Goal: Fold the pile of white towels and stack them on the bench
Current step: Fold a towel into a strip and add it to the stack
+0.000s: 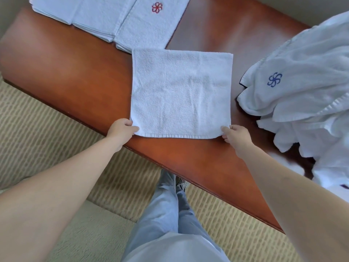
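A white towel [181, 93] lies spread flat on the brown bench [75, 72], its near hem close to the bench's front edge. My left hand [121, 129] pinches its near left corner. My right hand [236, 136] pinches its near right corner. Folded white towels [105, 17] lie side by side at the far left of the bench; the nearest one carries a red flower emblem [157, 7]. A loose pile of unfolded white towels [309, 103] is heaped on the right end, one showing a blue flower emblem [274, 79].
Beige patterned carpet [47, 129] lies in front of the bench. My legs in light blue trousers [170, 214] stand close to the bench's front edge. Bare bench top [217, 31] shows between the folded towels and the pile.
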A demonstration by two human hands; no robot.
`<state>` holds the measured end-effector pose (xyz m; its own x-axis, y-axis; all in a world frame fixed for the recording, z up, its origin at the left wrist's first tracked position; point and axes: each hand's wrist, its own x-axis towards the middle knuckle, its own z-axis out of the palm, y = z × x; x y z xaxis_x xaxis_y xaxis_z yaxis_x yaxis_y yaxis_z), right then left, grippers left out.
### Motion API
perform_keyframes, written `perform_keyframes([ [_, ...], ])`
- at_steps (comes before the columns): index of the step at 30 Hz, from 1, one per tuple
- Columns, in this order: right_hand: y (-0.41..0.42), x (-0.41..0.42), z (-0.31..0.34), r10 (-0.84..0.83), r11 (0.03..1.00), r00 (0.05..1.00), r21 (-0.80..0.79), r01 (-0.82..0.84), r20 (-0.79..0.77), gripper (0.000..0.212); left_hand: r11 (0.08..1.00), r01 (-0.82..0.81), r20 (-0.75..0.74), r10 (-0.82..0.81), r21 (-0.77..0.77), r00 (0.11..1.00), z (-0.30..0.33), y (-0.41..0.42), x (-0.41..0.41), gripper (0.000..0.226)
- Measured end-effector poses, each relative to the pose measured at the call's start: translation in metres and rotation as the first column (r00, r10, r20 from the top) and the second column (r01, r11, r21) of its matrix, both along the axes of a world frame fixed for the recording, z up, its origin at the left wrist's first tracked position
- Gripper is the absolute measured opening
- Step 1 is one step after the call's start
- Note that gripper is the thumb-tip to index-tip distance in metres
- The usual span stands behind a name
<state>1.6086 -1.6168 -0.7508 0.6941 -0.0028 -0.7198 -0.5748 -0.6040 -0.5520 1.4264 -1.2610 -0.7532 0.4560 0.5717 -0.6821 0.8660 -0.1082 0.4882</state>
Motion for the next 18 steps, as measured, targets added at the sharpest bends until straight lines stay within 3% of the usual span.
perform_keyframes([
  [3,-0.003,0.005,0.002,-0.001,1.0,0.999,-0.029,0.002,0.032,0.032,0.999,-0.032,0.038,0.032,-0.009,0.999,-0.001,0.007,-0.001,0.019],
  [5,-0.007,0.008,0.002,-0.085,0.996,0.995,-0.011,0.086,0.046,0.031,0.987,-0.157,0.077,0.158,-0.018,0.985,-0.001,0.01,-0.001,0.019],
  [11,-0.009,0.006,0.007,-0.228,0.971,0.974,0.077,0.228,-0.005,0.011,0.916,-0.361,0.078,0.379,-0.176,0.922,-0.001,0.01,-0.001,0.042],
  [18,-0.004,0.01,0.028,-0.244,0.968,0.969,0.07,0.242,0.022,0.003,0.897,-0.397,0.082,0.418,-0.195,0.905,0.013,0.012,0.001,0.041],
])
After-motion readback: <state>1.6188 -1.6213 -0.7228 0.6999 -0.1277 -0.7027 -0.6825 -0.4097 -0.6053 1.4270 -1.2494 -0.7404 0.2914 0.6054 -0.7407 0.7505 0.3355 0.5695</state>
